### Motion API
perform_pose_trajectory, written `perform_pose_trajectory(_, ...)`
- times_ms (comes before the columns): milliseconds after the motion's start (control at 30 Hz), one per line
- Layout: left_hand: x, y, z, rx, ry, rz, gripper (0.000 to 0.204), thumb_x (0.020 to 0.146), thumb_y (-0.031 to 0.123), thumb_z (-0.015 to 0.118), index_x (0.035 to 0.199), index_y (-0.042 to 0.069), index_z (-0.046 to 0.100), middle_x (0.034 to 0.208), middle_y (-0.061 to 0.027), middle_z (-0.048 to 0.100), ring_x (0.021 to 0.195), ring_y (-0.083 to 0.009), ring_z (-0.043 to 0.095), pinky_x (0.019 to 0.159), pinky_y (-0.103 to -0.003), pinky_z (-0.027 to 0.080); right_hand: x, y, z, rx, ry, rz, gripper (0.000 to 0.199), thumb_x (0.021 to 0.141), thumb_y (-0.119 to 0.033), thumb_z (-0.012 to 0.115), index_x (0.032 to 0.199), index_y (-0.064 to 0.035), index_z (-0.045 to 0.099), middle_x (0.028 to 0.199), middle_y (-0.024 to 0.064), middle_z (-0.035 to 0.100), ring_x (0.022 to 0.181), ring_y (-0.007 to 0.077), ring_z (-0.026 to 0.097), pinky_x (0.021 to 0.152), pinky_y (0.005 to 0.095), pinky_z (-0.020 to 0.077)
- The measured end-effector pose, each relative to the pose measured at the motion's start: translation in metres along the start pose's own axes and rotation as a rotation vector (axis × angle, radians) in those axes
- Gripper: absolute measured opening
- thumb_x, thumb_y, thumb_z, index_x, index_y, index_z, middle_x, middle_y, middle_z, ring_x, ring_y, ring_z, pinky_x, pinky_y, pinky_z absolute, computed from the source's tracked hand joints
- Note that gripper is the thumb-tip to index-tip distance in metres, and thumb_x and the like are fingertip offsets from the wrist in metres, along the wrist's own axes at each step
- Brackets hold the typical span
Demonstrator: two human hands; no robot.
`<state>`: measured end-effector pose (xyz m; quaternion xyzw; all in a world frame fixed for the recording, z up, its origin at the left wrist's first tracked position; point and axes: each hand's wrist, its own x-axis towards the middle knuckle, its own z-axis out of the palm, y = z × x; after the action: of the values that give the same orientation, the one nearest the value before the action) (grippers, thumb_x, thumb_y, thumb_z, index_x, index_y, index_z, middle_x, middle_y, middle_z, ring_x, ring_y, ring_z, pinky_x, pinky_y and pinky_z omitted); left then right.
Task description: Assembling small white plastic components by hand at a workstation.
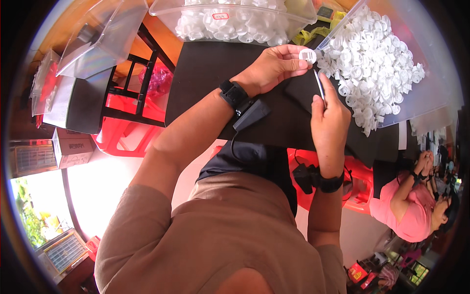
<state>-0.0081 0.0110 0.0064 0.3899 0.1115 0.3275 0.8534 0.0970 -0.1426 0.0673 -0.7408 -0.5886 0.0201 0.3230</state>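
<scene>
My left hand [271,68] is closed, pinching a small round white plastic part [307,55] between thumb and fingertips. The part has cut-out slots in its face. Just below and to the right, my right hand [331,120] grips a slim pen-like tool [319,84], its index finger laid along it. The tool's thin tip points up toward the white part; I cannot tell whether they touch. Both hands are over the black table [205,73]. A heap of similar white plastic parts [372,59] fills the clear bin to the right of my hands.
A clear bin [161,11] of translucent white pieces [230,24] stands at the table's far edge. Yellow plastic [313,34] lies between the bins. Red stools [125,134] are below the table. Another person in a pink shirt [409,201] sits at the right.
</scene>
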Motion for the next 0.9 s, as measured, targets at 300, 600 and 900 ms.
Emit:
perform_pose_trajectory(300,-0.018,0.084,0.062,0.596,-0.121,0.422,0.030,0.087,0.005,0.070,0.116,0.002,0.064,0.106,-0.0047,0.069,0.096,-0.0123,0.065,0.087,-0.027,0.052,0.039,0.083,-0.005,-0.011,0.147,0.043,0.030,0.083,-0.005,0.064,0.113,-0.0011,0.064,0.098,0.0204,0.067,0.088,0.0360,0.066,0.078,0.0409,0.0510)
perform_pose_trajectory(600,-0.008,0.147,0.049,1.492,0.157,0.863,0.036,0.088,0.012,0.068,0.124,0.009,0.062,0.148,-0.0162,0.039,0.130,-0.0353,0.046,0.104,-0.047,0.040,0.059,0.086,0.023,-0.021,0.096,0.023,0.021,0.081,-0.005,0.066,0.102,-0.0052,0.067,0.094,0.0155,0.068,0.085,0.0349,0.066,0.075,0.0410,0.0514)
perform_pose_trajectory(900,0.001,0.020,0.025,1.110,-0.076,0.273,0.037,0.086,0.005,0.069,0.122,0.002,0.061,0.108,-0.0064,0.068,0.096,-0.0140,0.064,0.087,-0.029,0.052,0.055,0.099,0.026,0.296,0.037,0.155,0.010,0.085,-0.010,0.066,0.090,-0.0012,0.064,0.074,0.0098,0.065,0.057,0.0173,0.060,0.054,0.0312,0.0458)
